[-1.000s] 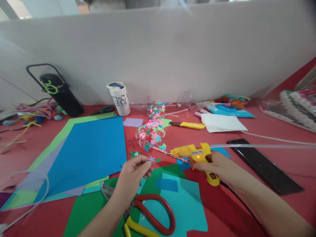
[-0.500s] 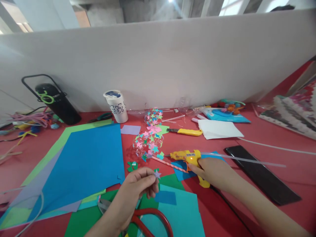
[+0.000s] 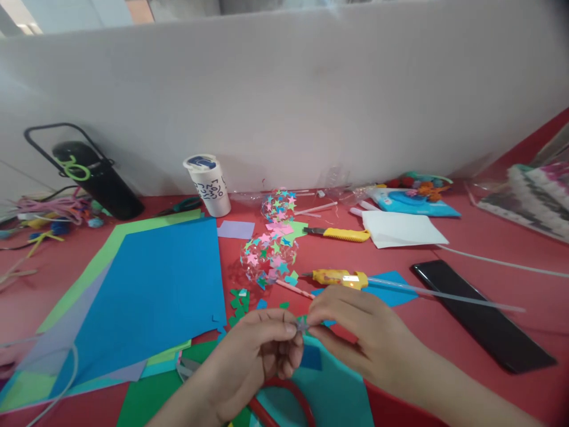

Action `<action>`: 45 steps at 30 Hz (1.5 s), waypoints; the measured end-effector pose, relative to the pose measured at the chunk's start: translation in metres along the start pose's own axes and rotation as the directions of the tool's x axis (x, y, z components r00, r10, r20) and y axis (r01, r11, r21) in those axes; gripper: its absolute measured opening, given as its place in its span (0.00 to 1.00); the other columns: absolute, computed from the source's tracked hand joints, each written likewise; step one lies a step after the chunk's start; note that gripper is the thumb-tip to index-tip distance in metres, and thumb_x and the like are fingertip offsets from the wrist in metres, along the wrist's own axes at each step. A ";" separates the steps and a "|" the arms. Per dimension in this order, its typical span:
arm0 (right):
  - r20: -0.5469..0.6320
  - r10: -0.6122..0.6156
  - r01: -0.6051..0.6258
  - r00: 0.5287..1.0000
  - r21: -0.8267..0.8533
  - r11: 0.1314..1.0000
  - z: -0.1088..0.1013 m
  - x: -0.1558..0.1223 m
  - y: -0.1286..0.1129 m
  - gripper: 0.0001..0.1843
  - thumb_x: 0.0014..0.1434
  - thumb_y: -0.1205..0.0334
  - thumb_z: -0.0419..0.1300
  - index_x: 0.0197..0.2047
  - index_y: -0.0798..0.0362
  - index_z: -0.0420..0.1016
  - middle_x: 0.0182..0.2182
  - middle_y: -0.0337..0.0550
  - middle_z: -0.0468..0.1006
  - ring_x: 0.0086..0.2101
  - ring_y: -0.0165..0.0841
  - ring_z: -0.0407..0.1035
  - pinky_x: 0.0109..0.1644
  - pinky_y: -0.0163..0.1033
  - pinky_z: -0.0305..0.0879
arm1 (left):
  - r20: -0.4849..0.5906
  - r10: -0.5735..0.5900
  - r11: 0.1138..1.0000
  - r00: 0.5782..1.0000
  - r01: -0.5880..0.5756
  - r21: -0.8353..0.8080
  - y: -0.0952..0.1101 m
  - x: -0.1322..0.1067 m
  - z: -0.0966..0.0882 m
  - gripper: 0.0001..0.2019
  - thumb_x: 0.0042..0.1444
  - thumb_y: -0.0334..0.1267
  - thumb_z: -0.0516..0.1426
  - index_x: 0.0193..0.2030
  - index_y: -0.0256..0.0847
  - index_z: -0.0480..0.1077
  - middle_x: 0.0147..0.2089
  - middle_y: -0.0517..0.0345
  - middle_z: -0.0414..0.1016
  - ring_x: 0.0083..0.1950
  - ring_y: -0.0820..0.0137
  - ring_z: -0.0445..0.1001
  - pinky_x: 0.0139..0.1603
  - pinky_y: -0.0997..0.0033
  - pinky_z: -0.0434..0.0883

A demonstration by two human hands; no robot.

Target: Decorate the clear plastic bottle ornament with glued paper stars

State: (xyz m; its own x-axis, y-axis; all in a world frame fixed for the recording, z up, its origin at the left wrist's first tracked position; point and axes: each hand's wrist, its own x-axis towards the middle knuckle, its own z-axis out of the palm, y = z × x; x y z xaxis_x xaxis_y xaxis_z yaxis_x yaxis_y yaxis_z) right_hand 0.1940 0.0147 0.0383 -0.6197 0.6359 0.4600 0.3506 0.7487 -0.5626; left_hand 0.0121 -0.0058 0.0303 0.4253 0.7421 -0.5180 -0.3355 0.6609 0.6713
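Observation:
A small purple paper star (image 3: 302,325) is pinched between the thumb and finger of my left hand (image 3: 262,344). From the other side, my right hand (image 3: 355,332) brings its thumb and fingertips to the star's edge, closed on it. Just beyond my right hand lies the yellow glue gun (image 3: 340,278), a clear glue stick (image 3: 444,295) sticking out of its back. A clear ball covered in paper stars (image 3: 269,261) stands ahead of my hands on a pink striped straw (image 3: 293,289). Red-handled scissors (image 3: 288,394) lie partly hidden under my left forearm.
Large blue paper (image 3: 173,279) covers the left, with a black bottle (image 3: 98,178) and white cup (image 3: 208,185) behind. A yellow box cutter (image 3: 340,234), second star-covered ball (image 3: 278,205), white paper (image 3: 402,229) and black phone (image 3: 480,314) lie ahead and right. Green scraps (image 3: 239,305) are scattered.
My right hand has let go of the glue gun and moved left to the paper star. My left hand has shifted slightly right and down, still holding the star.

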 end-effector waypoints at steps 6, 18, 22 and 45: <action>0.020 -0.077 0.078 0.997 -0.052 0.996 0.005 0.002 0.004 0.07 0.59 0.73 0.54 0.35 0.53 0.69 0.29 0.43 0.76 0.30 0.32 0.67 0.33 0.35 0.64 | 0.007 -0.059 0.996 0.998 0.060 -0.068 -0.005 0.004 -0.008 0.05 0.48 0.32 0.56 0.24 0.34 0.68 0.19 0.59 0.67 0.19 0.79 0.64 0.22 0.81 0.59; 0.118 0.524 -0.534 0.844 0.081 0.842 -0.016 0.029 0.028 0.07 0.57 0.59 0.54 0.28 0.50 0.69 0.19 0.33 0.67 0.19 0.28 0.60 0.21 0.32 0.54 | -0.232 0.540 0.651 0.809 -0.227 0.725 0.019 0.002 -0.022 0.03 0.49 0.36 0.58 0.27 0.41 0.70 0.24 0.62 0.68 0.26 0.74 0.64 0.27 0.76 0.60; 0.136 0.559 -0.575 0.818 0.183 0.797 -0.030 0.041 0.048 0.06 0.53 0.60 0.57 0.26 0.50 0.68 0.20 0.33 0.65 0.21 0.28 0.59 0.22 0.32 0.54 | -0.276 0.580 0.620 0.766 -0.196 0.760 0.019 0.003 -0.030 0.02 0.48 0.36 0.59 0.27 0.42 0.69 0.23 0.63 0.66 0.25 0.73 0.63 0.26 0.75 0.60; 0.392 0.410 -0.545 0.824 0.350 0.762 -0.042 0.045 0.091 0.02 0.51 0.65 0.57 0.27 0.52 0.67 0.26 0.35 0.68 0.26 0.28 0.63 0.27 0.32 0.59 | -0.284 0.746 0.506 0.602 -0.236 0.829 0.037 0.037 -0.034 0.23 0.57 0.50 0.52 0.58 0.45 0.58 0.65 0.49 0.55 0.67 0.61 0.51 0.66 0.58 0.48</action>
State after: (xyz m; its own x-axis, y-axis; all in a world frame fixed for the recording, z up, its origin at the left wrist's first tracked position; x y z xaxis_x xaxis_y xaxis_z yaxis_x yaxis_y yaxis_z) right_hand 0.2278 0.1191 0.0365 -0.6418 0.7573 -0.1206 0.3594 0.1582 -0.9197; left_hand -0.0130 0.0500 0.0176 -0.2328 0.9718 0.0382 0.4266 0.0667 0.9020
